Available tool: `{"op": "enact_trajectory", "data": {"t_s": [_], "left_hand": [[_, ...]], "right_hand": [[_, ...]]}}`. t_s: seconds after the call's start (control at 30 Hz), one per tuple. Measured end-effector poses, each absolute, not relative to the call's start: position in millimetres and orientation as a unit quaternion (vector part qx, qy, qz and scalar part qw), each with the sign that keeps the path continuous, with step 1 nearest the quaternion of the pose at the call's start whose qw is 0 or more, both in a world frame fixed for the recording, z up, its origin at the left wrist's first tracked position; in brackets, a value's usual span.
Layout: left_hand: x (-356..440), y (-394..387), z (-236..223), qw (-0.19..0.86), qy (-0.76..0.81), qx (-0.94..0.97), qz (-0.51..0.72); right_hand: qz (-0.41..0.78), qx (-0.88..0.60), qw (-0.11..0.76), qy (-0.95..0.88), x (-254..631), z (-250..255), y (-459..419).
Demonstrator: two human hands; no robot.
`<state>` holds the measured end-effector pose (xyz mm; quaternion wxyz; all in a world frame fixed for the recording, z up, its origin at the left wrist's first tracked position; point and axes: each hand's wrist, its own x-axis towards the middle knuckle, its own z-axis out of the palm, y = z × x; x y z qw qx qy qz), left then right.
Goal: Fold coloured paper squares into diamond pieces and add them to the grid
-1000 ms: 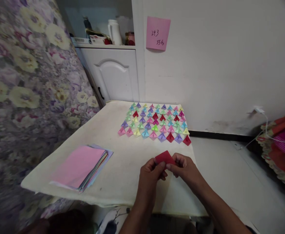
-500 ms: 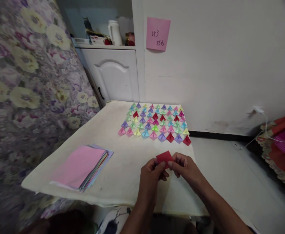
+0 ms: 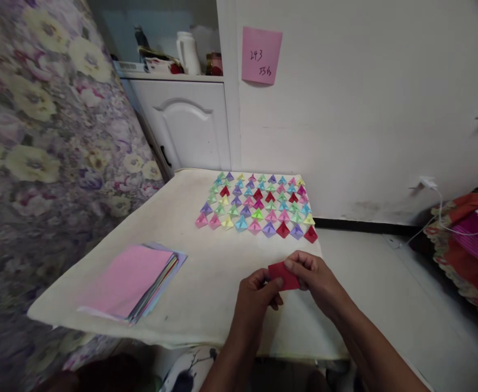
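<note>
A small folded square of red paper (image 3: 287, 277) is held up over the near right part of the table. My left hand (image 3: 258, 294) pinches its left side, thumb on top and fingers beneath. At its upper right, my right hand (image 3: 311, 276) grips the paper between thumb and fingers. Beyond my hands, rows of small folded paper pieces (image 3: 256, 212) in many colours stand on the table. To the left lies a stack of coloured paper sheets (image 3: 130, 280) with a pink one on top.
A pale cloth covers the table (image 3: 206, 283). Behind it are a white cabinet (image 3: 185, 128) and a wall with a pink note (image 3: 261, 55). A flowered curtain (image 3: 59, 163) hangs on the left. On the right, a white cable (image 3: 442, 209) runs from a wall plug.
The red paper has turned in my hands and now shows a wider face. My right hand has shifted to its upper edge. The whole view has moved slightly.
</note>
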<state>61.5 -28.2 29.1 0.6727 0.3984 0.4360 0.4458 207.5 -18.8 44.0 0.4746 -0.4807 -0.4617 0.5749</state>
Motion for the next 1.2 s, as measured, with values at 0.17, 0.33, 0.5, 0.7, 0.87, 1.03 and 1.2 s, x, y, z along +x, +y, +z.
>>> {"op": "enact_trajectory", "data": {"t_s": [0.17, 0.33, 0.5, 0.7, 0.87, 1.03, 1.2], "left_hand": [[62, -29, 31, 0.68, 0.421, 0.402, 0.446], [62, -30, 35, 0.691, 0.396, 0.395, 0.458], [62, -31, 39, 0.708, 0.37, 0.377, 0.468], [63, -32, 41, 0.692, 0.357, 0.385, 0.495], [63, -31, 40, 0.695, 0.357, 0.373, 0.5], [63, -31, 41, 0.704, 0.362, 0.346, 0.503], [61, -31, 39, 0.7, 0.374, 0.356, 0.493]], "right_hand": [[0.631, -0.443, 0.477, -0.421, 206, 41, -19], [0.644, -0.432, 0.477, -0.415, 206, 44, -20], [0.662, -0.422, 0.479, -0.393, 203, 44, -21], [0.721, -0.37, 0.462, -0.36, 197, 39, -23], [0.733, -0.365, 0.463, -0.341, 195, 37, -25], [0.735, -0.375, 0.458, -0.332, 190, 41, -25], [0.686, -0.427, 0.473, -0.352, 190, 39, -22]]}}
